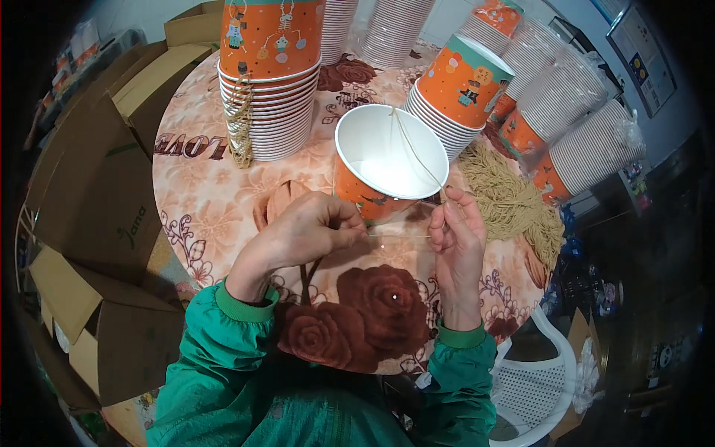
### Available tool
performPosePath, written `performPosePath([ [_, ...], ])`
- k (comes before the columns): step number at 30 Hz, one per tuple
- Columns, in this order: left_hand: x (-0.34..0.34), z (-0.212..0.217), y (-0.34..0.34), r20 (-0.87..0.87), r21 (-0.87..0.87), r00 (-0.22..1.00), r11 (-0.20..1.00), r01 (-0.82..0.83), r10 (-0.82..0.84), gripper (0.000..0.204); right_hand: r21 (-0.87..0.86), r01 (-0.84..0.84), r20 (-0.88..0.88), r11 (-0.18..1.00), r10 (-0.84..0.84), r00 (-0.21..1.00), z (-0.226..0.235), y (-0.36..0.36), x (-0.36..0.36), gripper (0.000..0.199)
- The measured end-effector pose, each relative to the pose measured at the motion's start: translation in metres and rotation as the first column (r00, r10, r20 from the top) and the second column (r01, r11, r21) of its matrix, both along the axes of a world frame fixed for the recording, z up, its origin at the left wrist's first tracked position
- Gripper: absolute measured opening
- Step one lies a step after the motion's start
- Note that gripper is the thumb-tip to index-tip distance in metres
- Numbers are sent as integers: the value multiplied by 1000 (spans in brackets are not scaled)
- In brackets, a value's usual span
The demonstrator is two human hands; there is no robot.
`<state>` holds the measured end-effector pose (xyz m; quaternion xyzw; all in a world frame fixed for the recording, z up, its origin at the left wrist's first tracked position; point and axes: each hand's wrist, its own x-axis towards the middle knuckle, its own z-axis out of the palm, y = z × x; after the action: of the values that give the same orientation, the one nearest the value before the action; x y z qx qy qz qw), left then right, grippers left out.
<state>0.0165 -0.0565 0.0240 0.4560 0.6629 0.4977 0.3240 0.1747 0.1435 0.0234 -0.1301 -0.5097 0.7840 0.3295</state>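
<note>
An orange paper tub (369, 156) with a white inside stands tilted on the table in front of my hands. A thin tan string (419, 159) runs from its far rim across the opening to the near right rim. My right hand (456, 232) pinches the string just outside that rim. My left hand (313, 223) is closed by the tub's near left side, its fingertips pinched together. A thin strand stretches between the two hands below the tub, so both appear to grip the same string. The exact grip of the left fingertips is partly hidden.
A patterned cloth covers the round table (194, 216). Nested tubs form a tall stack (268, 112) at left and a leaning stack (458, 89) at right. A string bundle (510, 195) lies right. Cardboard boxes (97, 186) flank the left; a white chair (536, 380) stands lower right.
</note>
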Motion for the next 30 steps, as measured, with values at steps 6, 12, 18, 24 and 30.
performPosePath([
  [6, -3, 7, -5, 25, 19, 997, 997, -80, 79, 9, -8, 42, -7, 999, -42, 999, -3, 3, -2, 20],
  [12, 0, -1, 1, -79, 99, 991, 990, -102, 110, 10, 396, 298, 90, 868, -360, 929, -4, -9, -8, 17],
  [18, 15, -9, 12, -111, 57, 992, 997, -57, 63, 10, 935, 283, -203, 216, -328, 922, 0, -37, 0, 14],
  [24, 13, -13, 12, 102, 86, 993, 994, -63, 54, 10, 948, 10, 74, 318, -250, 965, -11, -61, -2, 28],
  [30, 13, -12, 13, 254, 111, 967, 992, -55, 26, 11, 894, -97, 208, 437, -215, 954, -11, -62, 0, 30],
])
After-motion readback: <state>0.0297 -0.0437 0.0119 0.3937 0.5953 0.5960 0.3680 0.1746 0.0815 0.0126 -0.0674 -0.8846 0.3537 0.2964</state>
